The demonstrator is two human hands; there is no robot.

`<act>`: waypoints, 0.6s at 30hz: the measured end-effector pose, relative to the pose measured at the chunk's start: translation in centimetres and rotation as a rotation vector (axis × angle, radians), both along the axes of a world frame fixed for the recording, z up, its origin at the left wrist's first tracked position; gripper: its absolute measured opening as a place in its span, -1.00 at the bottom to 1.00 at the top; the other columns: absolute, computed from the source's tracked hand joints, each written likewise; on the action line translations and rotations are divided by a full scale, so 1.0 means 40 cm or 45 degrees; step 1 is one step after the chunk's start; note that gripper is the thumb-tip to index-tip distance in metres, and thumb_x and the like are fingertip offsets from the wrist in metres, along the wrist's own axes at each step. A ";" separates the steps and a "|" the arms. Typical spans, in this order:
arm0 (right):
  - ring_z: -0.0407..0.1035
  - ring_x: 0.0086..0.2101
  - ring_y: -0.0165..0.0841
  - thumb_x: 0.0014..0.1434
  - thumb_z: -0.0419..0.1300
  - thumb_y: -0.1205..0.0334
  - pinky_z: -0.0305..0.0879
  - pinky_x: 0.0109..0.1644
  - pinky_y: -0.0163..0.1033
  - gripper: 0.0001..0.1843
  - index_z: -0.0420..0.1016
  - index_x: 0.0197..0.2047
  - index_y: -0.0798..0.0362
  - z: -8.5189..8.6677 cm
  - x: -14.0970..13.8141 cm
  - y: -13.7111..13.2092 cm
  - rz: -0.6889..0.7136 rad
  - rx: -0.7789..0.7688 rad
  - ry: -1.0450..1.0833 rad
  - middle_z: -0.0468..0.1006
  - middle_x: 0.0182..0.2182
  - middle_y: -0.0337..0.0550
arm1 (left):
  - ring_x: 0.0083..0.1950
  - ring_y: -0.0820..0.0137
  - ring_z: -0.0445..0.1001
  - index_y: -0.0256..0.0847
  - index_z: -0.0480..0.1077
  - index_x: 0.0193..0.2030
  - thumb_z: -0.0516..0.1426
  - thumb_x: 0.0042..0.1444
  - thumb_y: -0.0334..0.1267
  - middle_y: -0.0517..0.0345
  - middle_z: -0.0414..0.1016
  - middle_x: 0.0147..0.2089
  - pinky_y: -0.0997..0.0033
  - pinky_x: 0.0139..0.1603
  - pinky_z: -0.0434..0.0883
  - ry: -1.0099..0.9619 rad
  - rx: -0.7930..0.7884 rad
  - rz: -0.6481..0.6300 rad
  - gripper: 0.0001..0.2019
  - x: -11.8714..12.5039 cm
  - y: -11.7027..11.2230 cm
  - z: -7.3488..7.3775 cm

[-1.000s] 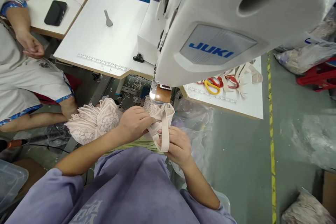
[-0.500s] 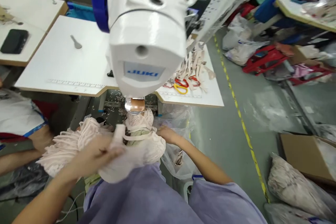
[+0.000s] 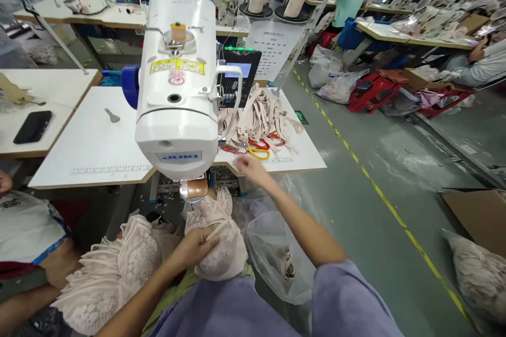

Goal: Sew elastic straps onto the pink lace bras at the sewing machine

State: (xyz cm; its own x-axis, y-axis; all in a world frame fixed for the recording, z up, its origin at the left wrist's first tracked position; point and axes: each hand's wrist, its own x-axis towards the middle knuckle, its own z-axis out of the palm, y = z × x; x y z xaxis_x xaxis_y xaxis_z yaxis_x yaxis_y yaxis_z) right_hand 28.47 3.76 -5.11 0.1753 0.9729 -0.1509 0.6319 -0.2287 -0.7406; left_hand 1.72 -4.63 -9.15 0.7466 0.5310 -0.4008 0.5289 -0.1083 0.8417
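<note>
My left hand is closed, pinching the edge of a beige lace bra over my lap. The bra's far end reaches up beneath the needle end of a white sewing machine. My right hand is raised at the table's front edge, just in front of yellow-handled scissors. Motion blurs its fingers, so I cannot make out whether they hold anything. Red-handled scissors lie beside the yellow pair, close to a heap of beige straps.
Several stacked lace bras lie to my left, near another person's arm. A clear plastic bag hangs on my right below the white table. A control screen stands behind the machine.
My view has tilted up. My right hand has risen from beside the bra to the table edge near the scissors. My left hand has brought the near cup rightward onto my lap.
</note>
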 end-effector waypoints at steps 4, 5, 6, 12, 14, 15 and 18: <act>0.39 -0.07 -0.16 0.37 -0.03 -0.06 0.25 -0.03 -0.17 -0.58 0.42 -0.10 0.14 0.041 0.114 0.265 -0.460 0.126 -0.177 0.54 -0.08 0.13 | -0.42 0.46 0.10 -0.16 0.06 -0.46 -0.06 0.27 0.15 0.28 0.07 -0.46 0.45 -0.37 0.11 -0.138 -0.180 0.103 -0.56 -0.009 -0.010 -0.003; 0.39 -0.06 -0.13 0.33 0.06 -0.03 0.24 -0.03 -0.16 -0.62 0.43 -0.13 0.16 0.046 0.126 0.309 -0.509 0.123 -0.187 0.54 -0.09 0.17 | -0.43 0.46 0.07 -0.16 0.04 -0.47 -0.07 0.26 0.18 0.29 0.03 -0.48 0.44 -0.38 0.09 -0.126 -0.171 0.186 -0.53 -0.008 -0.015 -0.003; 0.39 -0.05 -0.10 0.28 0.15 0.03 0.22 -0.02 -0.15 -0.68 0.44 -0.17 0.17 0.048 0.132 0.342 -0.539 0.118 -0.189 0.55 -0.10 0.21 | -0.44 0.47 0.03 -0.15 0.01 -0.49 -0.08 0.25 0.20 0.30 -0.01 -0.49 0.43 -0.40 0.06 -0.100 -0.148 0.272 -0.52 -0.008 -0.019 -0.003; 0.37 -0.09 -0.17 0.17 0.22 0.26 0.21 -0.09 -0.24 -0.86 0.44 -0.40 0.12 0.060 0.159 0.343 -0.546 0.206 -0.100 0.57 -0.28 0.06 | -0.45 0.46 0.04 -0.15 -0.01 -0.53 -0.06 0.25 0.17 0.29 -0.02 -0.52 0.42 -0.41 0.03 -0.060 0.013 0.406 -0.50 -0.037 -0.016 0.020; 0.38 -0.21 -0.25 0.22 0.19 0.17 0.24 -0.19 -0.28 -0.76 0.44 -0.44 0.11 0.067 0.165 0.290 -0.499 0.243 -0.018 0.52 -0.41 -0.07 | -0.43 0.44 0.12 -0.17 0.06 -0.52 -0.03 0.26 0.13 0.27 0.07 -0.51 0.43 -0.40 0.08 -0.070 0.043 0.394 -0.53 -0.053 -0.003 0.039; 0.37 -0.28 -0.30 0.25 0.16 0.11 0.25 -0.24 -0.30 -0.71 0.47 -0.42 0.11 0.067 0.160 0.254 -0.464 0.247 0.036 0.48 -0.46 -0.13 | -0.42 0.43 0.16 -0.18 0.11 -0.52 -0.02 0.27 0.11 0.25 0.12 -0.51 0.44 -0.39 0.11 -0.080 0.051 0.390 -0.54 -0.061 0.005 0.050; 0.32 -0.46 -0.43 0.29 0.07 -0.06 0.29 -0.36 -0.34 -0.61 0.55 -0.23 0.07 0.038 0.099 0.105 -0.301 0.203 0.307 0.41 -0.50 -0.25 | -0.39 0.41 0.27 -0.24 0.31 -0.46 0.00 0.28 0.06 0.21 0.28 -0.47 0.46 -0.35 0.20 -0.151 0.097 0.377 -0.57 -0.081 0.027 0.083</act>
